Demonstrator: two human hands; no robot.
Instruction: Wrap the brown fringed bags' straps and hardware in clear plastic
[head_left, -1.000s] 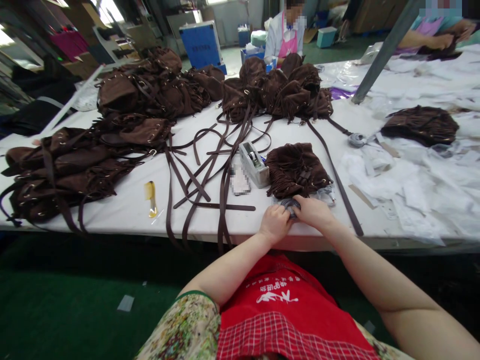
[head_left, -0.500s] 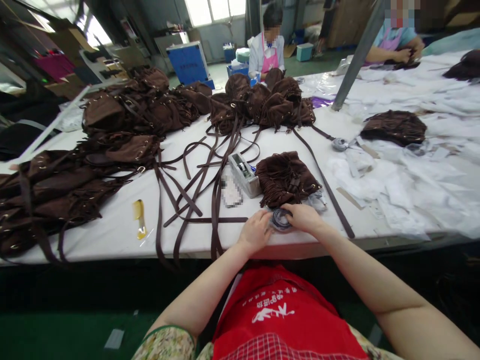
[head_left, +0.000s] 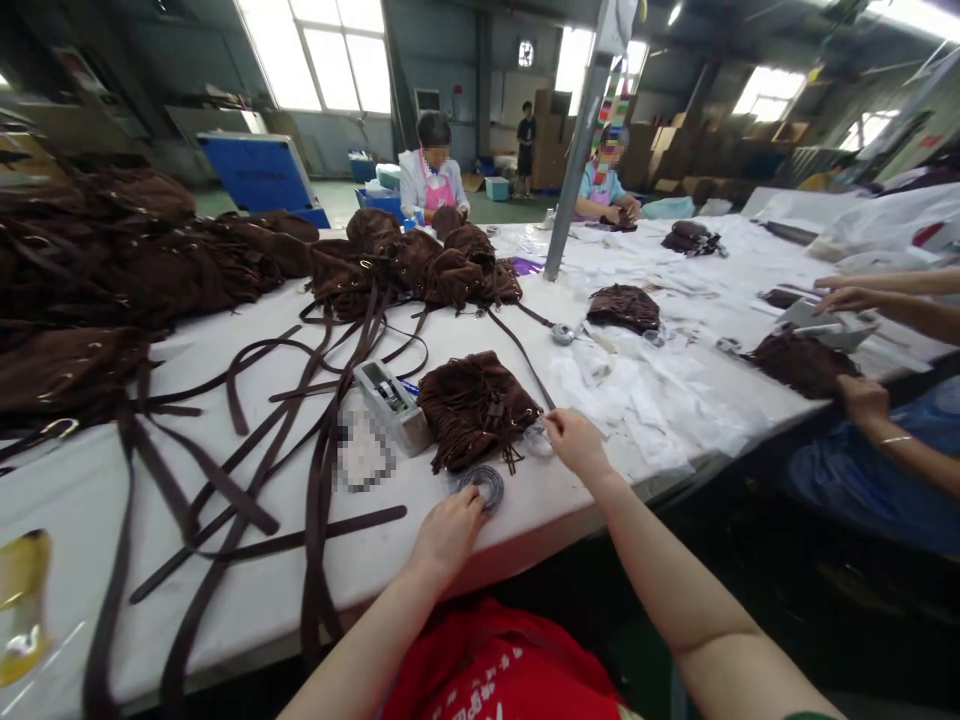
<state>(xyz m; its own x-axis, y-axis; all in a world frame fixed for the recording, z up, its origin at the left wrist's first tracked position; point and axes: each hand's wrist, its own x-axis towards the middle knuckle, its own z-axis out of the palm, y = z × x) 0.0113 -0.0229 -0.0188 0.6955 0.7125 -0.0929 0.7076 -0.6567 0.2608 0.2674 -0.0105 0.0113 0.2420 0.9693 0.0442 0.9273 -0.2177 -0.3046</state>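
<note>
My left hand is at the table's front edge, its fingers closed on the near side of a coiled grey strap. Just behind the coil lies a dark brown fringed bag with gold-coloured rings. My right hand is at the bag's right side, its fingertips pinched together beside some clear plastic. What they pinch, if anything, I cannot make out. A long brown strap runs down to that hand and passes out of sight behind it. To the bag's left stands a grey tape dispenser.
Brown bags are heaped at the back and left, their long straps trailing across the white table. A metal post rises from the table. White wrapping lies to the right, near a co-worker's hands. Other people sit across.
My view has swung to the right. My right hand has left the coil and moved to the right side of the fringed bag. My left hand stays on the coil.
</note>
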